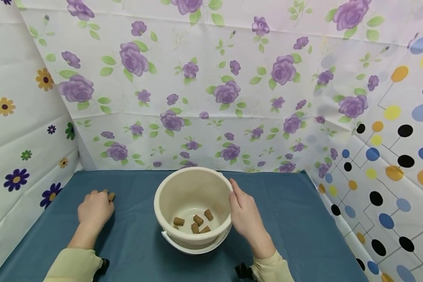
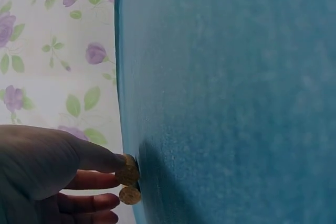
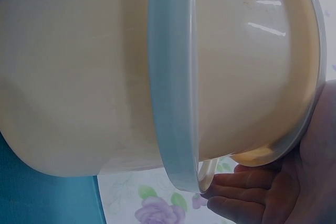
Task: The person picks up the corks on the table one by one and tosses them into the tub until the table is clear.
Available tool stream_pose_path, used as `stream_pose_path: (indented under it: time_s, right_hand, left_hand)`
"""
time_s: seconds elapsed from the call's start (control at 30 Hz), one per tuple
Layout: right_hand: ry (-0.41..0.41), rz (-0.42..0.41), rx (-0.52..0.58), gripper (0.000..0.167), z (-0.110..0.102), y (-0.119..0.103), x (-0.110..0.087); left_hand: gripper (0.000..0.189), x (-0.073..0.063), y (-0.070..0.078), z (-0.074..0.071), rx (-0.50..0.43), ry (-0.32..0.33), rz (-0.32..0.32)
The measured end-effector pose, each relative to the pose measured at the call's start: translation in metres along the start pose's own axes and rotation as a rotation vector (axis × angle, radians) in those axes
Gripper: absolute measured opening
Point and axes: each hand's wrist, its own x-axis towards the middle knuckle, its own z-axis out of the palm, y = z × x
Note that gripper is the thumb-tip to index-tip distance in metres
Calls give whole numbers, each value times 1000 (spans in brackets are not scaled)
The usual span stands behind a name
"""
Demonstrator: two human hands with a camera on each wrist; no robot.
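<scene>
A cream bucket [image 1: 193,236] stands upright in the middle of the table, its white handle [image 1: 183,247] hanging down at the front. Several short brown corks [image 1: 198,220] lie on the bucket's floor. My right hand [image 1: 244,209] grips the bucket at the right side of its rim; in the right wrist view the fingers [image 3: 239,195] are beside the end of the handle. At the table's left, my left hand [image 1: 96,209] pinches a cork [image 2: 127,173] near the cloth. A second cork [image 2: 129,195] is right beside it, close to the other fingertips.
Blue cloth [image 1: 134,243] covers the table. A white curtain with purple roses [image 1: 170,120] hangs along the back edge, a flower-print sheet [image 1: 15,178] on the left and a dotted sheet [image 1: 387,221] on the right.
</scene>
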Motion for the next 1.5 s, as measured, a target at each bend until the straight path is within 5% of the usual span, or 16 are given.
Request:
stream_pose_path:
  time_s: [0.73,1.0,1.5]
  right_hand:
    - [2,6,-4,50,0,0,0]
    - [2,7,-3,51,0,1,0]
    - [0,8,5,50,0,0,0]
  left_hand:
    - [24,8,-6,5,4,17,-8]
    - [43,14,-2,4,30,-54,-56]
    - [47,30,6,5,46,-138,-98]
